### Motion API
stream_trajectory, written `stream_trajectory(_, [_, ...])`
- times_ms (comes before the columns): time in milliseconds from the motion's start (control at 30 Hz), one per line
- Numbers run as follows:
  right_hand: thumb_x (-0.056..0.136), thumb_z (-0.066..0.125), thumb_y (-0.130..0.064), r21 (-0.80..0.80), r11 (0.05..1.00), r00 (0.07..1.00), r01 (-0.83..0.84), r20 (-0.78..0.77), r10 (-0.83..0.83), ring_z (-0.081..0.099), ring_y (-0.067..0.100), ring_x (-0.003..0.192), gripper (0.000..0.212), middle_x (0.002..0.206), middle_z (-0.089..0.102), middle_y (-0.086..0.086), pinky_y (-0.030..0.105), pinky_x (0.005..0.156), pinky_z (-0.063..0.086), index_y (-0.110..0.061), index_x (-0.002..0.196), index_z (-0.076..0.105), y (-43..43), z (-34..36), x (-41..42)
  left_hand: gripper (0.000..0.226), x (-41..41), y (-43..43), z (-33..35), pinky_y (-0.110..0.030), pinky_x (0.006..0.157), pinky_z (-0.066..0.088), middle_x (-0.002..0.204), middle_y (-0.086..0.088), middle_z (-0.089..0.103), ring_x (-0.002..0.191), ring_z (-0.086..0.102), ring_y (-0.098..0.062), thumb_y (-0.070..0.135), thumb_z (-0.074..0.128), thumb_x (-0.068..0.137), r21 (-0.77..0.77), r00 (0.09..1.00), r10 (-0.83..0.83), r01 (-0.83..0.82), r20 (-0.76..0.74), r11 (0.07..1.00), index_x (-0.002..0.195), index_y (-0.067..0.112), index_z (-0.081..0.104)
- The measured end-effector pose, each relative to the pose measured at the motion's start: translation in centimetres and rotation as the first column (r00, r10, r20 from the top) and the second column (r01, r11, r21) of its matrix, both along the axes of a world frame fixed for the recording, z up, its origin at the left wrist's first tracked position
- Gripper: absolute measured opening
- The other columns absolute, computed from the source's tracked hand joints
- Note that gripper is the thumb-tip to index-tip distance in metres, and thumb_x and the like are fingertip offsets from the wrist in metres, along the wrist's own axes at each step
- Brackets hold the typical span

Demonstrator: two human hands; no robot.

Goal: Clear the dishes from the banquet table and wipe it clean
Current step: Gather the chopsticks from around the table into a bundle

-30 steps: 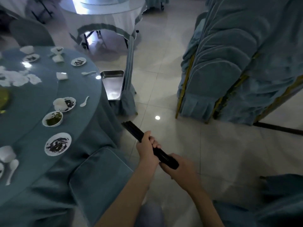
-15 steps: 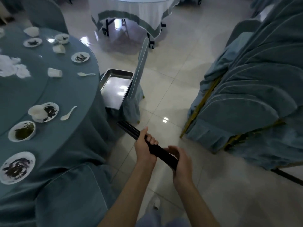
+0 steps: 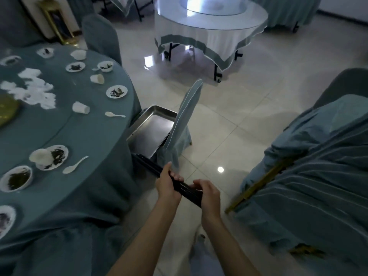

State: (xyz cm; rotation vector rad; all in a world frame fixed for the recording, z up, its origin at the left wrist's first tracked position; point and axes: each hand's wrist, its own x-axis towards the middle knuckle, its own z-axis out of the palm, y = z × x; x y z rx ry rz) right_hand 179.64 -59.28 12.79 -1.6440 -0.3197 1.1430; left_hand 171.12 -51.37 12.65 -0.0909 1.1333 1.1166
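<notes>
Chopsticks (image 3: 188,191): one bundle, black, long, slim, held slantwise over tiled floor (image 3: 239,136). Left hand (image 3: 168,188) grips mid-bundle; right hand (image 3: 209,194) curls round near end.

the bundle of long black chopsticks (image 3: 187,190) looks smooth and faintly glossy, like lacquer or hard plastic. the rectangular steel tray (image 3: 153,130) is bare metal with a dull brushed sheen. the teal tablecloth on the round table (image 3: 89,136) is matt woven cloth, as are the softly creased teal chair covers (image 3: 318,186). the small white plates (image 3: 116,92) and white spoon (image 3: 74,165) look glazed and smooth. the pale floor tiles (image 3: 229,126) are polished, mirroring lights.
</notes>
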Motion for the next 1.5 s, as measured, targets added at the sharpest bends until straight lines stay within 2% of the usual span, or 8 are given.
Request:
stream_trajectory(200, [0.103,0.055,-0.017,0.033,0.943,0.941,-0.332,0.083,0.328,0.075,0.025,0.089,0.019,0.091,0.077,0.008,0.038,0.079,0.06,-0.013,0.099,0.074,10.0,-0.1,7.6,0.033,4.4,6.8,1.2,-0.023,0.039,0.033,0.049,0.002,0.041,0.037,0.037,-0.01,0.016,0.072,0.096,0.005,0.989,0.108,-0.108,-0.098,0.994,0.071,0.014,0.051])
stream_trajectory(433, [0.101,0.059,-0.022,0.011,0.899,0.886,-0.438,0.175,0.429,0.071,0.022,0.098,0.015,0.107,0.074,0.005,0.043,0.089,0.06,-0.021,0.113,0.069,21.6,-1.3,12.1,0.031,4.9,13.3,0.1,-0.022,0.038,0.033,0.051,0.004,0.043,0.037,0.037,-0.009,0.019,0.074,0.094,-0.032,0.974,0.201,-0.205,-0.105,0.978,0.072,0.016,0.052])
stream_trajectory(567, [0.101,0.057,-0.039,-0.008,0.872,0.842,-0.49,0.255,0.475,0.064,0.017,0.112,0.041,0.129,0.064,0.0,0.048,0.1,0.056,-0.027,0.14,0.055,28.4,-2.1,12.9,0.031,4.5,17.3,-1.3,-0.021,0.039,0.032,0.05,0.003,0.042,0.037,0.036,-0.009,0.015,0.072,0.094,-0.042,0.959,0.258,-0.264,-0.121,0.964,0.071,0.017,0.051])
stream_trajectory(667, [0.104,0.056,-0.037,0.016,0.877,0.851,-0.479,0.253,0.46,0.056,0.021,0.127,0.055,0.146,0.053,0.0,0.046,0.109,0.049,-0.023,0.154,0.039,33.8,-2.3,12.9,0.034,4.0,20.9,-2.7,-0.02,0.038,0.032,0.047,0.004,0.041,0.035,0.036,-0.008,0.014,0.071,0.094,-0.061,0.949,0.293,-0.302,-0.12,0.952,0.07,0.019,0.047])
stream_trajectory(867, [0.102,0.063,-0.034,0.019,0.91,0.899,-0.414,0.167,0.406,0.055,0.02,0.119,0.072,0.146,0.049,-0.004,0.043,0.106,0.048,-0.024,0.16,0.022,43.5,-3.4,12.3,0.033,2.8,29.1,-4.9,-0.019,0.038,0.034,0.045,0.005,0.04,0.034,0.036,-0.008,0.011,0.071,0.093,-0.109,0.947,0.293,-0.308,-0.134,0.945,0.073,0.02,0.048])
stream_trajectory(1067, [0.1,0.064,-0.038,-0.093,0.93,0.904,-0.355,0.218,0.367,0.056,0.035,0.131,0.094,0.157,0.044,0.01,0.054,0.109,0.049,-0.029,0.164,-0.004,49.6,-6.0,11.7,0.031,2.3,35.2,-6.4,-0.021,0.039,0.034,0.047,0.003,0.04,0.036,0.036,-0.01,0.012,0.071,0.093,-0.141,0.95,0.269,-0.292,-0.16,0.946,0.07,0.019,0.052])
stream_trajectory(1233, [0.097,0.069,-0.036,-0.058,0.885,0.827,-0.462,0.334,0.453,0.058,0.029,0.129,0.082,0.149,0.051,0.007,0.049,0.107,0.052,-0.029,0.158,0.015,50.4,-8.7,14.2,0.033,3.7,38.0,-8.1,-0.021,0.038,0.035,0.048,0.004,0.041,0.035,0.037,-0.01,0.016,0.072,0.093,-0.188,0.944,0.29,-0.317,-0.159,0.93,0.069,0.02,0.051])
stream_trajectory(1500, [0.1,0.063,-0.035,-0.063,0.845,0.768,-0.531,0.385,0.512,0.064,0.023,0.113,0.069,0.138,0.057,0.005,0.038,0.091,0.059,-0.029,0.153,0.019,53.0,-10.8,18.0,0.022,8.6,42.4,-9.3,-0.02,0.036,0.036,0.049,0.006,0.042,0.036,0.038,-0.008,0.018,0.071,0.093,-0.22,0.921,0.334,-0.374,-0.199,0.901,0.076,0.018,0.058])
